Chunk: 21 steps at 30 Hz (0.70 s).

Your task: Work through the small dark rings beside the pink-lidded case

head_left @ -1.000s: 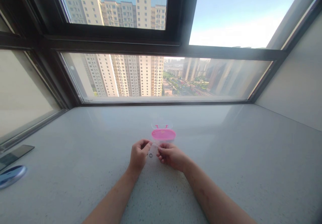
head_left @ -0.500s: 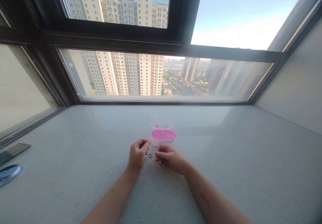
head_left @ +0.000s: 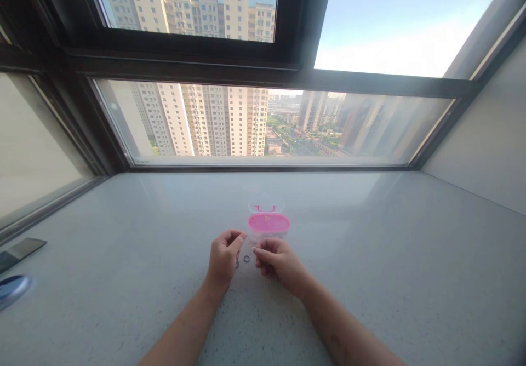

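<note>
My left hand (head_left: 224,256) is closed in a pinch; what lies between its fingertips is too small to make out. Just to its right, my right hand (head_left: 277,259) pinches too, with a tiny pale bit at the fingertips that I cannot name. On the counter between them lies a small dark ring (head_left: 246,258). A second dark ring (head_left: 237,264) shows partly beside my left hand, the rest hidden by it. Beyond both hands stands a clear box with a pink oval lid (head_left: 269,223) and a pink-ended handle.
The pale speckled counter (head_left: 370,256) runs to a dark window frame (head_left: 267,169). At the left edge lie a flat dark rectangular object (head_left: 22,252) and a shiny blue rounded object (head_left: 14,290). A white wall (head_left: 489,119) rises at right.
The view has shifted slightly. Both hands hold nearly the same pinched poses, and more of the ring beside my left hand shows now.
</note>
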Available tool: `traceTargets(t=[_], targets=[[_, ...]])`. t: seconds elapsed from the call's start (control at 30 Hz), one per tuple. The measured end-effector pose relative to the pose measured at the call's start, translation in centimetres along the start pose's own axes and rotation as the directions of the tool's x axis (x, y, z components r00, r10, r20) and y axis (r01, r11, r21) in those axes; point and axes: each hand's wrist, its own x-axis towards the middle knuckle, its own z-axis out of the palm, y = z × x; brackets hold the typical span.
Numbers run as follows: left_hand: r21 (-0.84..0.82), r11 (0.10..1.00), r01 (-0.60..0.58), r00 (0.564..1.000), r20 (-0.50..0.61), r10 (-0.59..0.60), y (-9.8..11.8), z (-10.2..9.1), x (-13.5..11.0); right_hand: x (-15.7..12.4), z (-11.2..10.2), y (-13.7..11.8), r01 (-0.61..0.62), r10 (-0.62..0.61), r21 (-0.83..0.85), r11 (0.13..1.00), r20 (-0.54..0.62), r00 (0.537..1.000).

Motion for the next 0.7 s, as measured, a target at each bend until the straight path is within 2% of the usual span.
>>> traceTargets(t=[0.3,0.53,0.7], targets=[[0.012,1.000,0.009,1.000,0.006,-0.009,0.3,0.2,-0.2,-0.3,0.6,-0.3,0.014,-0.018,-0.035,0.999,-0.133,0.991],[0.017,1.000,0.009,1.000,0.012,-0.009,0.3,0.2,-0.3,-0.5,1.2,-0.2,0.097,-0.114,-0.083,0.992,-0.238,0.965],[0.005,1.000,0.003,0.999,0.033,-0.003,0.5,0.2,-0.4,-0.7,1.6,-0.5,0.106,-0.123,-0.072,0.992,-0.296,0.947]])
